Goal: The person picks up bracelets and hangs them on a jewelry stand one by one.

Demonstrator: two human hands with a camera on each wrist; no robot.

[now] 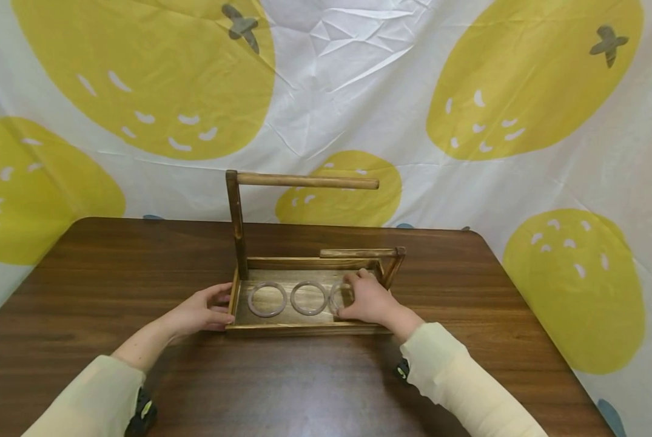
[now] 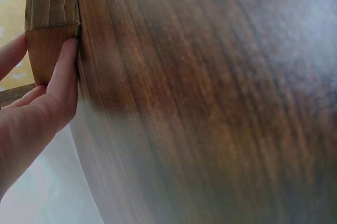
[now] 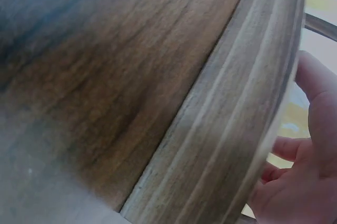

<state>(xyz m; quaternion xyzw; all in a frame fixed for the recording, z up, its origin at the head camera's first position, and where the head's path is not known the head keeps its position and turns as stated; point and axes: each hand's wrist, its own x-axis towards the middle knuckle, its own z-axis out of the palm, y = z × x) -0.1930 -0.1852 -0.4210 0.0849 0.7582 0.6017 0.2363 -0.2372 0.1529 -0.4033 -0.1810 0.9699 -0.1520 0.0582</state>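
Observation:
A wooden bracelet stand with a shallow tray (image 1: 309, 329), a tall bar (image 1: 306, 181) and a lower bar (image 1: 353, 253) stands on the table. Inside the tray, a pale translucent bangle (image 1: 267, 299) lies at the left and a similar middle bangle (image 1: 309, 298) beside it. My right hand (image 1: 370, 298) reaches into the tray's right end, thumb and fingers around a third bangle (image 1: 333, 298), partly hidden by them. At the other end my left hand (image 1: 208, 308) rests its extended fingers against the tray's outer wall; the left wrist view shows a fingertip (image 2: 68, 48) at its corner.
The stand sits near the middle of a dark wooden table (image 1: 282, 388). Behind it hangs a white cloth (image 1: 347, 91) with yellow fruit prints. The tall post (image 1: 235, 224) rises at the left end, the short post (image 1: 395, 267) at the right.

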